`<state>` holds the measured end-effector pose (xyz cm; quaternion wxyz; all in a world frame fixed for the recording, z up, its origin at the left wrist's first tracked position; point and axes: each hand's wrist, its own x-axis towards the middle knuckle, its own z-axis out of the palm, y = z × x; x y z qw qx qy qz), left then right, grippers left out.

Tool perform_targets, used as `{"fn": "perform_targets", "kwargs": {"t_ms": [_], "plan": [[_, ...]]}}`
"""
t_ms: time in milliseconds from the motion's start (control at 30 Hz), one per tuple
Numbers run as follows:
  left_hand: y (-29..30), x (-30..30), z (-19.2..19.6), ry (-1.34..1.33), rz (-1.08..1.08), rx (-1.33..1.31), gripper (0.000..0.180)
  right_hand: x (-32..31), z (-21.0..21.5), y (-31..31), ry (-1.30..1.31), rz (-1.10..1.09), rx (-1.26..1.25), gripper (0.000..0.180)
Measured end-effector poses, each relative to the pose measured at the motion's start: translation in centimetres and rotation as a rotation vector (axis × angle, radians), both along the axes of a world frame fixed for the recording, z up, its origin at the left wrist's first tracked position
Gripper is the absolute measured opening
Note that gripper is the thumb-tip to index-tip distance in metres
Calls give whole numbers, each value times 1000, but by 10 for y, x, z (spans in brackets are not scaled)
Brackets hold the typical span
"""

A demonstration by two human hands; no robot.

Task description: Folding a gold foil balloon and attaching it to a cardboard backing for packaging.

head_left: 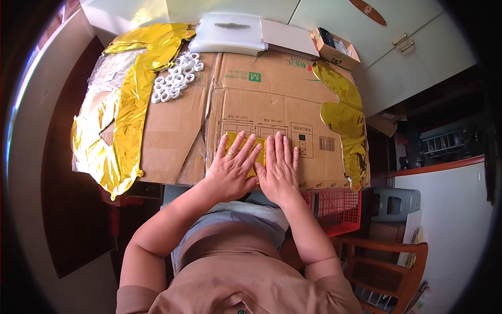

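Observation:
A small folded piece of gold foil [260,156] lies on the flattened cardboard [261,99] near its front edge. My left hand [230,170] presses flat over its left part, fingers stretched and slightly spread. Beside it my right hand [280,170] rests flat on the foil's right side, fingers straight and close together. Both palms hide most of the foil. Long gold foil balloons [128,125] lie flat along the left side, some hanging over the front edge. Another flat gold foil balloon [345,112] stretches down the right side.
White coiled rings [178,78] are heaped at the back left, next to clear plastic wrapping [112,70]. A stack of clear plastic bags [227,34] and a small open carton [337,49] stand along the back. A red crate [337,212] and wooden chair [389,246] are at the lower right.

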<state>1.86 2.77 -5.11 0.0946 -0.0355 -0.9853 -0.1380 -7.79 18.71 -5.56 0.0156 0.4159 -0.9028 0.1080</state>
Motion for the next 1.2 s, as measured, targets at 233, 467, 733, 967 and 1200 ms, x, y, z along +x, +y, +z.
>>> {"fn": "perform_targets", "kwargs": {"t_ms": [233,467,733,967,1200], "plan": [[-14,2,5,-25,-28,66,79,1,5,-2,-19,1,32,77],[-27,10,1,-2,29,-52,80,1,4,-2,-10,-11,41,78],[-52,19,9,-40,-49,28,80,1,9,-2,-20,0,41,77],[-52,41,22,68,101,168,67,-1,12,2,-23,23,40,75],[-48,38,18,110,265,332,60,0,10,1,-18,28,21,75]]}}
